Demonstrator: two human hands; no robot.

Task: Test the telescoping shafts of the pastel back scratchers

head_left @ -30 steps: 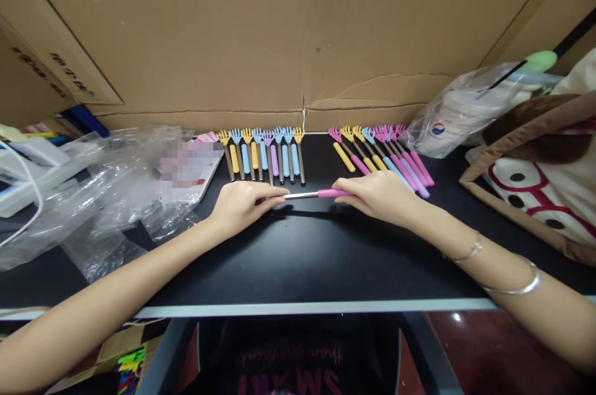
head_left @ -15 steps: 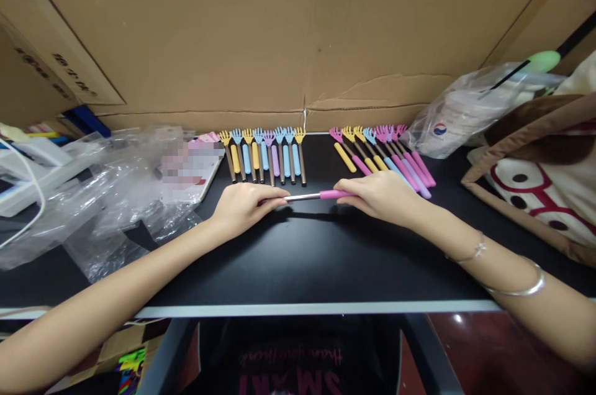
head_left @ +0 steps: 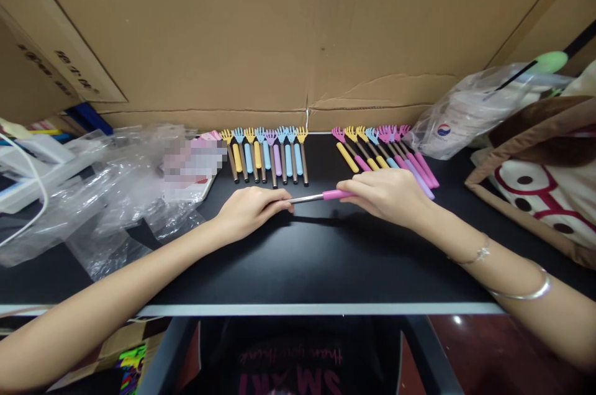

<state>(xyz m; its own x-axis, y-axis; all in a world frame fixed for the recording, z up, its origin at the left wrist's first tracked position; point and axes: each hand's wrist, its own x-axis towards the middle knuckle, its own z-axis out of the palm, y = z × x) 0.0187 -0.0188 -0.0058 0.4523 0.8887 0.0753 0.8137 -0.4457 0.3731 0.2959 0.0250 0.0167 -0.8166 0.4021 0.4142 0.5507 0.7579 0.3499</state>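
A back scratcher (head_left: 306, 199) with a pink handle and a metal rod spans the gap between my hands, its right end slightly higher. My left hand (head_left: 251, 212) pinches the rod's left end, and the fingers hide the claw. Closed around the pink handle is my right hand (head_left: 384, 193). Beyond my left hand lies a row of back scratcher rods (head_left: 305, 162) with yellow, blue and purple claws, loose coloured handles (head_left: 298, 159) between them. Past my right hand, another group of back scratchers (head_left: 421, 168) has pink, yellow, blue and purple handles.
Crumpled clear plastic bags (head_left: 121, 177) and a blurred white packet (head_left: 190, 171) lie on the left. A bagged cup (head_left: 460, 118) and a cartoon-print cloth bag (head_left: 535, 190) stand at right. Cardboard (head_left: 261, 28) walls the back of the black table (head_left: 307, 271).
The pink handle end has risen a little with my right hand, so the back scratcher tilts more. Both hands keep their hold. The view has shifted slightly.
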